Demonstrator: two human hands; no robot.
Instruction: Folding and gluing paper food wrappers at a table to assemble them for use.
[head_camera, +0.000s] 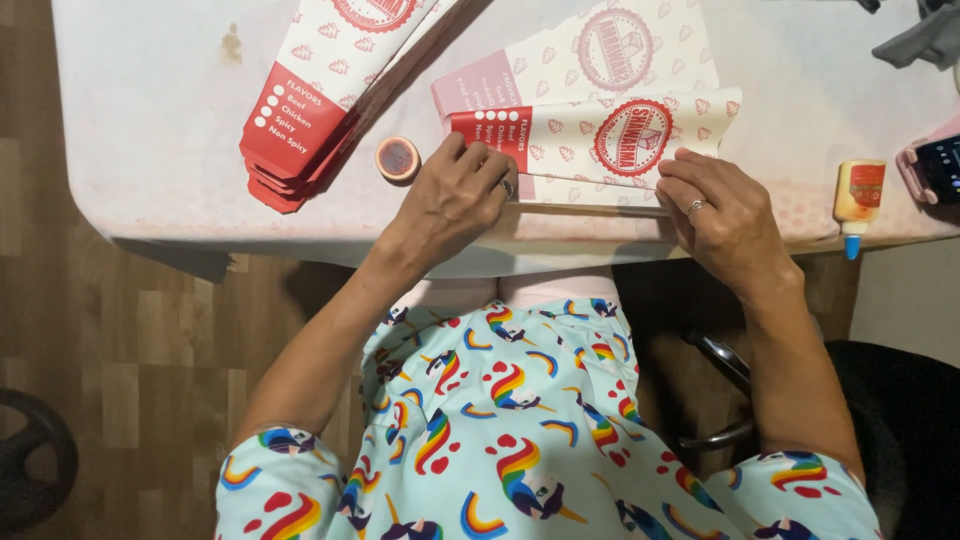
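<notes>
Under both hands, at the near edge of the white-covered table (160, 120), lies a flat paper food sleeve printed in red and cream with a round red seal (610, 140). The person's left hand (455, 195) rests on its red end, fingers laid close together and pressing down, fingertips (478, 155) touching the red panel, a ring showing on one finger. The right hand (725, 210) sits on the opposite, cream end, its fingers also together and bent, tips pushing along the lower folded edge, which runs between the two hands. Neither hand pinches anything; both flatten the paper against the table.

Just left of the left-hand fingers stands a small round red-lidded pot (397, 158), apart from the hand. Farther beyond those fingers, a fanned stack of the same red and cream sleeves (300, 110) lies well clear. Well right of the right hand a small yellow glue bottle with a blue tip (858, 200) lies on its side, with a pink-cased phone (935, 165) beyond it.

To my eye the step in hand is pressing the long fold or seam flat. The next move seems to call for steady, even pressure along that edge, keeping the layers aligned so they don't slip.
</notes>
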